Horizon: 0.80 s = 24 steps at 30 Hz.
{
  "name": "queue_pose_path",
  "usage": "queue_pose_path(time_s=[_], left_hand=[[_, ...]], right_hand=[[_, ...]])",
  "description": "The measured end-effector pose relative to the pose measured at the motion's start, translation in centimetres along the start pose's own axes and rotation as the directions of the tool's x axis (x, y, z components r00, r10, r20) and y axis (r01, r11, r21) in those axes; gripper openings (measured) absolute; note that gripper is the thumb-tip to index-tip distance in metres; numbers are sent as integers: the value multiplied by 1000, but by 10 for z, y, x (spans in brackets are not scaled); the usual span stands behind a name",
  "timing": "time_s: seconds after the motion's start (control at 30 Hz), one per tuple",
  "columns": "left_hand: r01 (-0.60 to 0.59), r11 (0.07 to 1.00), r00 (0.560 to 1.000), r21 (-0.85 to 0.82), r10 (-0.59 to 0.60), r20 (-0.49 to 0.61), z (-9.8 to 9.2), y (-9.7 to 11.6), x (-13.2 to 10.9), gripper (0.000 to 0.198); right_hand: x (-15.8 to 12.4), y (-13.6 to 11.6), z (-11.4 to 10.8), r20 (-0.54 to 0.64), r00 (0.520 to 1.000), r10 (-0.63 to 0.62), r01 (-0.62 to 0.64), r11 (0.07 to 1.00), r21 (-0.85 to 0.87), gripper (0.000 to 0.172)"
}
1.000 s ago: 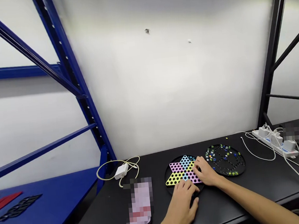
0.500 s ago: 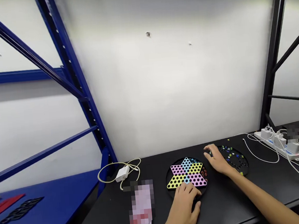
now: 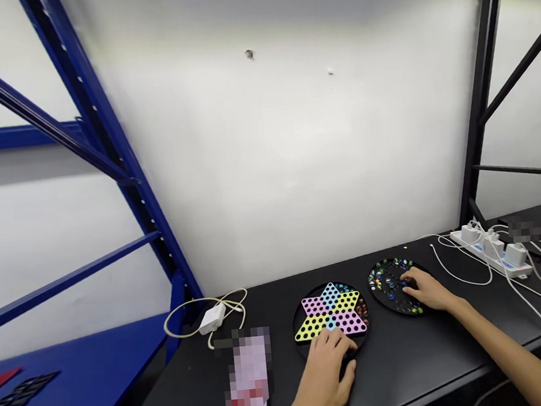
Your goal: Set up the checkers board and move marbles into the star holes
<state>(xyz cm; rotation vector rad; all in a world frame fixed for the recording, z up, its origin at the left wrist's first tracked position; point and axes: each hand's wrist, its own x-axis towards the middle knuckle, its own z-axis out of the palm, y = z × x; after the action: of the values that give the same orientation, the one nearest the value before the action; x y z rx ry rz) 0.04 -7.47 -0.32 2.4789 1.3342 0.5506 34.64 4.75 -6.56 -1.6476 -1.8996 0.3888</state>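
Note:
A Chinese checkers board (image 3: 330,312) with a pink, yellow and blue holed star lies in a round black base, with red and blue marbles in the pockets along its right side. My left hand (image 3: 326,372) rests flat over the front points of the star, fingers outstretched and thumb apart. To the right lies a round black tray (image 3: 393,306) with several loose marbles (image 3: 390,283) of mixed colours. My right hand (image 3: 427,287) reaches into it from the right, thumb and forefinger apart, with no marble visible between them. Its other fingers are partly hidden.
A blurred pink phone-like object (image 3: 250,378) lies left of my left hand. Behind it sits a white charger (image 3: 212,318) with a looped cable. At the right stands a power strip (image 3: 493,256) with trailing white cords. A wall bounds the black table (image 3: 269,291) behind.
My right hand has moved from the tray's left rim across to its right side, uncovering marbles there. My left hand stays on the board. The whole view has shifted slightly.

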Motion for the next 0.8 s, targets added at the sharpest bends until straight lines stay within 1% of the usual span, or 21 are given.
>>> queue_pose_path(time_s=[0.07,0.1,0.13,0.17,0.2,0.23,0.27,0.3,0.33,0.37,0.4,0.47,0.5,0.53,0.57,0.63,0.67,0.7,0.73,0.77,0.8], left_hand=[[6,1000,1000,0,-6,5,0,0,0,17],[9,1000,1000,-1,-9,5,0,0,0,17],[8,1000,1000,-2,-8,7,0,0,0,17],[5,1000,1000,-2,-5,7,0,0,0,17],[0,1000,1000,-3,0,6,0,0,0,17],[-3,1000,1000,-3,3,5,0,0,1,18],[-4,1000,1000,-2,4,5,0,0,1,18],[-4,1000,1000,0,4,5,0,-1,1,18],[-1,1000,1000,3,1,4,0,-1,1,18],[2,1000,1000,4,-2,3,0,-1,1,18],[6,1000,1000,4,-6,2,0,-1,1,18],[9,1000,1000,4,-9,4,0,-1,1,17],[10,1000,1000,4,-10,4,0,-1,1,18],[8,1000,1000,3,-8,6,0,-1,1,18],[5,1000,1000,3,-5,7,-1,0,0,19],[1,1000,1000,6,-1,3,-1,0,0,20],[1,1000,1000,7,-1,0,-1,0,0,20],[2,1000,1000,9,-2,-2,-2,0,0,20],[4,1000,1000,10,-4,-3,-1,-1,0,19],[4,1000,1000,11,-4,-1,-1,-1,0,19],[2,1000,1000,11,-2,1,-1,-1,0,19]], right_hand=[[3,-8,3,4,999,-53,53,998,24,18],[6,-12,4,-6,999,-51,52,996,72,16],[10,-16,3,-41,999,-1,7,988,152,16],[14,-19,1,-68,995,76,-54,958,281,17],[19,-22,-1,-74,983,167,-116,887,448,18],[23,-25,-5,-54,966,254,-167,766,620,19],[27,-27,-9,-15,946,324,-200,619,760,21],[31,-29,-12,29,929,370,-220,485,846,22],[33,-31,-15,62,916,396,-234,403,885,22],[35,-32,-16,77,909,409,-251,391,885,20],[36,-34,-16,65,908,413,-265,448,854,19],[35,-35,-10,-11,926,377,-272,689,672,18],[34,-36,-5,-51,941,334,-260,812,522,19],[33,-37,1,-74,957,281,-238,905,352,20],[32,-38,7,-77,970,229,-211,959,187,22],[31,-40,19,-37,987,154,-156,987,-50,21],[31,-41,23,-17,991,129,-131,986,-102,19],[32,-43,26,-7,993,114,-114,988,-108,18],[34,-45,27,-9,994,109,-109,992,-58,19],[35,-47,27,-17,993,120,-118,991,68,22],[37,-49,25,-21,989,145,-136,961,239,25]])
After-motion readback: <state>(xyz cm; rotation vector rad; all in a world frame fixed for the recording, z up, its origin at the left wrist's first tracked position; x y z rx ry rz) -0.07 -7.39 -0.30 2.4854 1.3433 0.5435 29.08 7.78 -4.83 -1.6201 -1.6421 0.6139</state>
